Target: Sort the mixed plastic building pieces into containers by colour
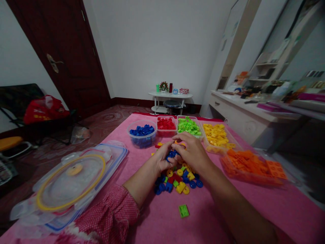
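My left hand [164, 158] and my right hand [191, 151] meet over a heap of mixed plastic pieces [179, 179] on the pink cloth [162, 217]. The left hand's fingers are curled around several blue pieces [171, 154]. The right hand's fingers bend down and pinch at the same blue pieces. A lone green piece [183, 210] lies nearer to me.
Behind the hands stand tubs sorted by colour: blue [142, 134], red [166, 124], green [189, 126], yellow [217, 135] and orange [251, 165]. Stacked clear lids [68, 183] lie at the left. A white desk [243, 112] is at the right, a dark door [63, 54] at the left.
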Tool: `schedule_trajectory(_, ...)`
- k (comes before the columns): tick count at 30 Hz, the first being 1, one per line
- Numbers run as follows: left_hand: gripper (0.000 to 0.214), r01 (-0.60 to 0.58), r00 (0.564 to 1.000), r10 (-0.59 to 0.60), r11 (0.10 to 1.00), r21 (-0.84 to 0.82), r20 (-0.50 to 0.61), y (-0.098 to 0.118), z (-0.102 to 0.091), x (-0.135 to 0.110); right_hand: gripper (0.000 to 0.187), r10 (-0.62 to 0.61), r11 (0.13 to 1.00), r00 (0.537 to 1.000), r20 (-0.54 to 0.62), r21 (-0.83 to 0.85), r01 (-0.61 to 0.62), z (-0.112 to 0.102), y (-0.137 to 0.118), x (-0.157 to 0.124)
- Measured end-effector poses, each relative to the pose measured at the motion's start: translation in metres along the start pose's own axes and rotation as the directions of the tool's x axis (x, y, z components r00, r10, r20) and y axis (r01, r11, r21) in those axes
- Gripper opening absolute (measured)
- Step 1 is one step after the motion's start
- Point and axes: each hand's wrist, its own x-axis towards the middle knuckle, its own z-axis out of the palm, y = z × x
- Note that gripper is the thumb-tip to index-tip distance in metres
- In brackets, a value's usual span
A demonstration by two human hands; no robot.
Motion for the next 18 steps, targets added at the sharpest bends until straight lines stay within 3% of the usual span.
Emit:
schedule_trajectory(2, 0.021, -0.038, 0.999, 0.039, 0.997, -0.074, 0.007, 0.011, -0.002, -0.002, 0.014, -0.011, 1.000, 0.998, -0.070, 0.012, 0.012, -0.007, 0.001, 0.002)
schedule_trajectory(4, 0.019, -0.168, 0.983, 0.165, 0.985, -0.039, -0.077, 0.028, -0.007, -0.004, 0.014, -0.024, 0.999, 0.991, -0.131, 0.018, 0.027, -0.013, 0.003, 0.003)
schedule_trajectory(6, 0.022, -0.344, 0.899, 0.369, 0.928, 0.143, -0.237, 0.050, -0.016, -0.004, 0.013, -0.027, 0.999, 0.984, -0.175, 0.016, 0.030, -0.016, 0.005, 0.004)
schedule_trajectory(7, 0.023, -0.408, 0.812, 0.488, 0.867, 0.287, -0.321, 0.061, -0.022, -0.002, 0.013, -0.026, 0.999, 0.982, -0.188, 0.013, 0.029, -0.017, 0.005, 0.004)
schedule_trajectory(8, 0.027, -0.435, 0.692, 0.612, 0.776, 0.457, -0.383, 0.071, -0.030, 0.000, 0.012, -0.027, 1.000, 0.979, -0.200, 0.011, 0.030, -0.018, 0.006, 0.004)
schedule_trajectory(10, 0.034, -0.286, 0.445, 0.798, 0.556, 0.780, -0.406, 0.086, -0.049, 0.006, 0.012, -0.026, 0.999, 0.978, -0.209, 0.012, 0.030, -0.018, 0.006, 0.004)
schedule_trajectory(11, 0.036, -0.150, 0.372, 0.854, 0.442, 0.884, -0.364, 0.090, -0.059, 0.009, 0.012, -0.022, 1.000, 0.979, -0.205, 0.014, 0.026, -0.018, 0.007, 0.004)
schedule_trajectory(12, 0.037, -0.004, 0.363, 0.871, 0.355, 0.935, -0.330, 0.092, -0.068, 0.012, 0.012, -0.014, 1.000, 0.981, -0.196, 0.015, 0.017, -0.019, 0.008, 0.004)
schedule_trajectory(14, 0.031, 0.158, 0.425, 0.857, 0.249, 0.956, -0.293, 0.089, -0.081, 0.016, 0.012, 0.009, 1.000, 0.987, -0.162, 0.013, -0.007, -0.021, 0.011, 0.004)
schedule_trajectory(16, 0.023, 0.186, 0.454, 0.862, 0.157, 0.970, -0.227, 0.079, -0.085, 0.016, 0.012, 0.040, 0.999, 0.993, -0.116, 0.005, -0.039, -0.023, 0.015, 0.005)
schedule_trajectory(18, 0.019, 0.135, 0.430, 0.899, 0.031, 0.990, -0.087, 0.067, -0.079, 0.014, 0.012, 0.084, 0.996, 0.995, -0.055, -0.003, -0.085, -0.026, 0.018, 0.006)
